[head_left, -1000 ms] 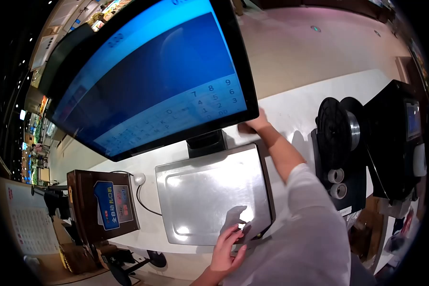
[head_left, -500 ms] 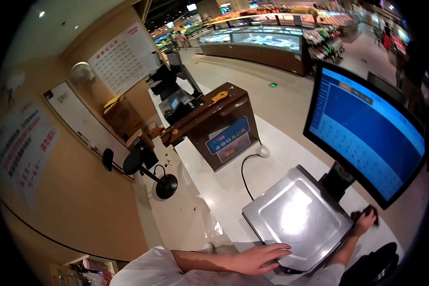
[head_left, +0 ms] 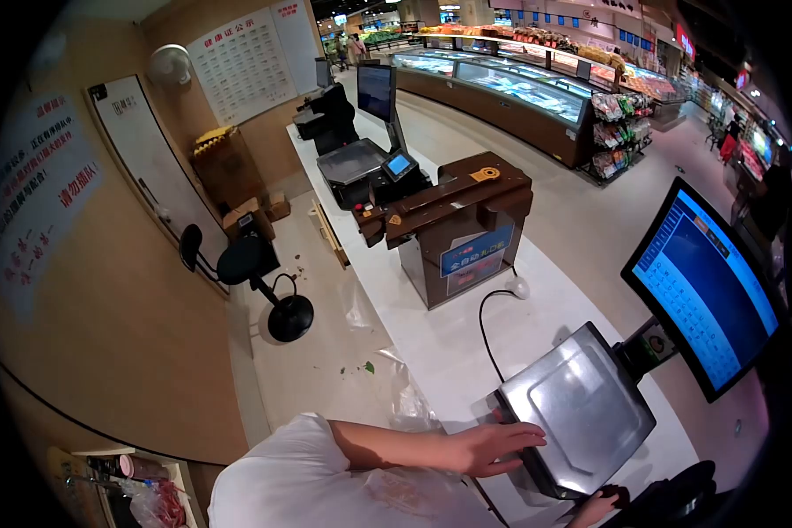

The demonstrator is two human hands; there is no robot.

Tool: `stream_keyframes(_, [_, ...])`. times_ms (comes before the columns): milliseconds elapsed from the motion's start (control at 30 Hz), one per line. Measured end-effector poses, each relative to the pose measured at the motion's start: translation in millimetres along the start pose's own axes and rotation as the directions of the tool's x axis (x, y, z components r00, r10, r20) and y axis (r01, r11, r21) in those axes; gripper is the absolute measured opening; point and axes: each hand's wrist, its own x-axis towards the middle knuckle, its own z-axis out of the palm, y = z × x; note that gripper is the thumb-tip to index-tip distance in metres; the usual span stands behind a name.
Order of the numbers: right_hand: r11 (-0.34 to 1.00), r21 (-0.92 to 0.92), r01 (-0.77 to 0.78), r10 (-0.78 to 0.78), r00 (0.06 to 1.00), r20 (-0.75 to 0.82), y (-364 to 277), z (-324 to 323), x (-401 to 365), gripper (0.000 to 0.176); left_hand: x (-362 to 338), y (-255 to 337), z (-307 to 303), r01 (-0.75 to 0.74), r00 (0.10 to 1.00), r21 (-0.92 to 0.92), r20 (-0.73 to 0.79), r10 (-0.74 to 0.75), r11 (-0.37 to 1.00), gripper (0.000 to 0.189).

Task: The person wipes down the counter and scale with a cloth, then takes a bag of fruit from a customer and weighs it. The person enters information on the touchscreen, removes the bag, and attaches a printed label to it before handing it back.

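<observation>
My left hand point(head_left: 491, 447) lies over the near left edge of a weighing scale with a silver metal plate point(head_left: 581, 400). Its fingers are stretched out flat, with the fingertips on the plate's rim and nothing held. My right hand point(head_left: 597, 508) is low at the scale's near right corner, partly cut off by the frame's bottom. Its fingers bend around a small dark object point(head_left: 621, 495) whose kind I cannot make out. A touchscreen monitor point(head_left: 708, 290) with a blue display is attached behind the scale.
A brown bag-sealing machine point(head_left: 466, 233) stands further along the white counter point(head_left: 554, 299), with a black cable point(head_left: 482, 326) beside it. Beyond is a second scale point(head_left: 356, 163). A black stool point(head_left: 242, 260) stands on the floor to the left. Black material point(head_left: 686, 493) lies at the lower right.
The view has turned and shifted. My right hand has come back from beside the monitor to the scale's near corner. My left hand stays at the scale's left edge.
</observation>
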Motion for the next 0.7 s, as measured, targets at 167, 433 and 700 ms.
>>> stream_keyframes(167, [0.993,-0.110,-0.044,0.039,0.998,-0.048,39,39,-76,0.061,-59,-13,-49,-0.182,0.983,-0.049,-0.028,0.181,0.982,0.048])
stream_keyframes(433, [0.927,0.177,0.331,-0.354,0.614,0.706,-91,-29,-312,0.045,-192,-58,-153,-0.028,0.995,-0.055,0.090,0.033,0.998,0.038])
stream_keyframes(700, [0.651,0.690,0.316,-0.752,0.144,0.644,-348,-35,-456,0.051,-285,-112,-211,0.312,0.950,-0.157,0.070,-0.304,0.937,0.070])
